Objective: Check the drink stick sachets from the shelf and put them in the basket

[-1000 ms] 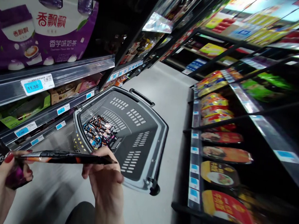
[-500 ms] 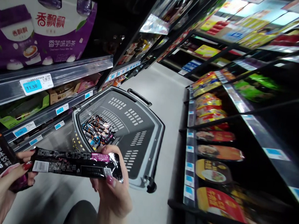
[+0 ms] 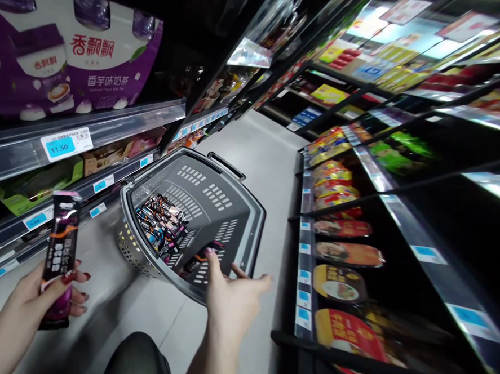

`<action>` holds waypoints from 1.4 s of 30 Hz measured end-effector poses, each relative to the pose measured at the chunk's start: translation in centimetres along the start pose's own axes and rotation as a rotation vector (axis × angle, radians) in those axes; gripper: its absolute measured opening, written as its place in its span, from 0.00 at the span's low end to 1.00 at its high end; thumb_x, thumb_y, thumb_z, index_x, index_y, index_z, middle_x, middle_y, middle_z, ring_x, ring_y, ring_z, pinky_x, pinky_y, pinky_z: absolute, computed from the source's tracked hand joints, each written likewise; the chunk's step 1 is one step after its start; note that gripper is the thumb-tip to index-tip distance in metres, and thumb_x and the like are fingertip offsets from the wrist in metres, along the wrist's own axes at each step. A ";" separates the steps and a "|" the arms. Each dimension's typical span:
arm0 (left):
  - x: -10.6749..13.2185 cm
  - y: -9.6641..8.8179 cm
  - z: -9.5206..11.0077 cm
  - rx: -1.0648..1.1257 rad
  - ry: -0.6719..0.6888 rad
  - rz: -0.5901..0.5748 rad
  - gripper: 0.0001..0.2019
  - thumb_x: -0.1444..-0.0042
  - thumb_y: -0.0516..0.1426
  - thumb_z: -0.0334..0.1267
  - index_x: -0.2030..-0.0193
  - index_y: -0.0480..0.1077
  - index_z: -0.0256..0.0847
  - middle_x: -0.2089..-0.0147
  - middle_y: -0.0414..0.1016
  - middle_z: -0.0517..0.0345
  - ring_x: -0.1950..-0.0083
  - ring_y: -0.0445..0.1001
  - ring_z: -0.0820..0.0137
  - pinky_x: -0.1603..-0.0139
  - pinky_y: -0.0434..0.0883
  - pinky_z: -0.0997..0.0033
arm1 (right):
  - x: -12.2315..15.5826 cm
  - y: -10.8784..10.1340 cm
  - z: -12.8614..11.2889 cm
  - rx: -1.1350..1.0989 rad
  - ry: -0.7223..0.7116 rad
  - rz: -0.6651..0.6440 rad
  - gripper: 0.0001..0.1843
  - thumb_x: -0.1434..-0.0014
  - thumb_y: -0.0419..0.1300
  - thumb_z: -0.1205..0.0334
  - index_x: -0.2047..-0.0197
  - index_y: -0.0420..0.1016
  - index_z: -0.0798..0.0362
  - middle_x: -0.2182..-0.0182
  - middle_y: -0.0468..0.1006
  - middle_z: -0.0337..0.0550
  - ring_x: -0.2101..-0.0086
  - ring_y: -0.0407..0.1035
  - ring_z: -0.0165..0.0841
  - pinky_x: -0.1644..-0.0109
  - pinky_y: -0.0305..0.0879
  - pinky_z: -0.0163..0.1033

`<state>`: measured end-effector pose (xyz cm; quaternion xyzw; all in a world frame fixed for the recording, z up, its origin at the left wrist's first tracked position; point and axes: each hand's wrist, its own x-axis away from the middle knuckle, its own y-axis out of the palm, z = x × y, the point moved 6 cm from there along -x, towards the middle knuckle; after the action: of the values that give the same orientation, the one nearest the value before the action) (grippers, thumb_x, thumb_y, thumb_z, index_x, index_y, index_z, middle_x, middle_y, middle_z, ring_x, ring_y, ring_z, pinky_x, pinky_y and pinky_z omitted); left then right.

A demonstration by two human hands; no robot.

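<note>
My left hand [image 3: 55, 293] is closed around a black and purple drink-powder sachet [image 3: 61, 251], held upright at the lower left. Over the near rim of a grey shopping basket [image 3: 261, 221], my right hand [image 3: 234, 299] has its fingers spread and grips nothing. A second dark sachet [image 3: 197, 261], blurred, is just beyond my right thumb, inside the basket's outline; whether it is falling or lying there I cannot tell. Several black, blue and purple sachets [image 3: 161, 224] lie in a heap at the basket's left side.
On the left shelf stands a purple milk tea pack [image 3: 99, 82] above a price tag [image 3: 66, 143]. Lower down is a green carton [image 3: 42, 185]. Bagged and bowl foods [image 3: 339, 284] line the right shelf. A dark knee [image 3: 138, 358] shows at the bottom.
My right hand has let go of a sachet over the basket and moved right, fingers opening. My left hand has shifted right, its sachet now upright. The view has shifted slightly.
</note>
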<state>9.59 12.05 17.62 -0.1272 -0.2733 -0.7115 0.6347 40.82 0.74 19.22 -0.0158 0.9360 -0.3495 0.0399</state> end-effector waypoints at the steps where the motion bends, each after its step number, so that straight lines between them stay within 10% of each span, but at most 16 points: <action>1: 0.1 0.2 -0.2 -0.006 -0.032 -0.043 0.21 0.65 0.68 0.45 0.66 0.72 0.35 0.71 0.79 0.49 0.76 0.76 0.63 0.74 0.75 0.65 | 0.0 0.6 0.0 -0.028 -0.012 -0.025 0.54 0.59 0.64 0.44 0.37 0.50 0.66 0.59 0.76 0.57 0.57 0.69 0.51 0.50 0.58 0.54; 5: 0.5 1.1 -1.0 -0.046 -0.140 -0.255 0.21 0.64 0.68 0.48 0.65 0.74 0.35 0.69 0.79 0.47 0.73 0.76 0.62 0.73 0.73 0.66 | 3.2 4.2 -2.3 -0.455 -0.138 -0.445 0.33 0.54 0.61 0.43 0.51 0.68 0.58 0.71 0.73 0.43 0.74 0.66 0.34 0.67 0.64 0.40; 8: 0.8 1.6 -1.8 -0.155 -0.194 -0.337 0.21 0.63 0.67 0.49 0.64 0.75 0.36 0.66 0.79 0.47 0.72 0.76 0.64 0.74 0.71 0.70 | 10.2 7.0 -5.5 -0.716 -0.199 -1.016 0.26 0.54 0.63 0.43 0.59 0.73 0.54 0.76 0.67 0.36 0.80 0.56 0.25 0.78 0.54 0.32; 11: 0.9 1.6 -2.2 -0.280 -0.169 -0.335 0.19 0.59 0.65 0.49 0.64 0.75 0.37 0.72 0.77 0.54 0.72 0.75 0.68 0.74 0.68 0.75 | 15.9 8.5 -6.9 -0.869 -0.066 -1.317 0.24 0.57 0.68 0.46 0.61 0.74 0.53 0.77 0.67 0.35 0.80 0.54 0.24 0.79 0.50 0.30; 19: 1.8 1.8 -1.4 -0.100 -0.219 -0.568 0.22 0.58 0.62 0.56 0.68 0.76 0.37 0.72 0.76 0.53 0.75 0.71 0.70 0.73 0.66 0.73 | 15.7 8.2 -7.9 -1.511 -0.027 -1.512 0.13 0.55 0.69 0.51 0.71 0.74 0.48 0.78 0.61 0.32 0.84 0.43 0.20 0.80 0.42 0.30; 27: -0.9 -1.1 0.4 -0.118 0.070 -0.053 0.19 0.69 0.70 0.37 0.65 0.77 0.39 0.69 0.77 0.56 0.69 0.71 0.70 0.71 0.70 0.77 | 14.9 7.5 -8.6 -1.444 -0.054 -1.389 0.15 0.52 0.64 0.50 0.67 0.67 0.49 0.75 0.61 0.37 0.73 0.54 0.30 0.69 0.53 0.34; 42: -1.0 -1.7 1.0 0.049 0.144 0.085 0.18 0.74 0.72 0.35 0.71 0.78 0.42 0.71 0.78 0.59 0.71 0.74 0.71 0.71 0.74 0.80 | 15.0 7.6 -8.8 -1.546 0.046 -1.362 0.06 0.51 0.55 0.59 0.67 0.67 0.49 0.75 0.64 0.39 0.70 0.56 0.33 0.64 0.55 0.36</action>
<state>7.94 13.51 17.55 -0.0716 -0.2388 -0.6842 0.6854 25.15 11.33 19.87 -0.5575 0.6981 0.3995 -0.2057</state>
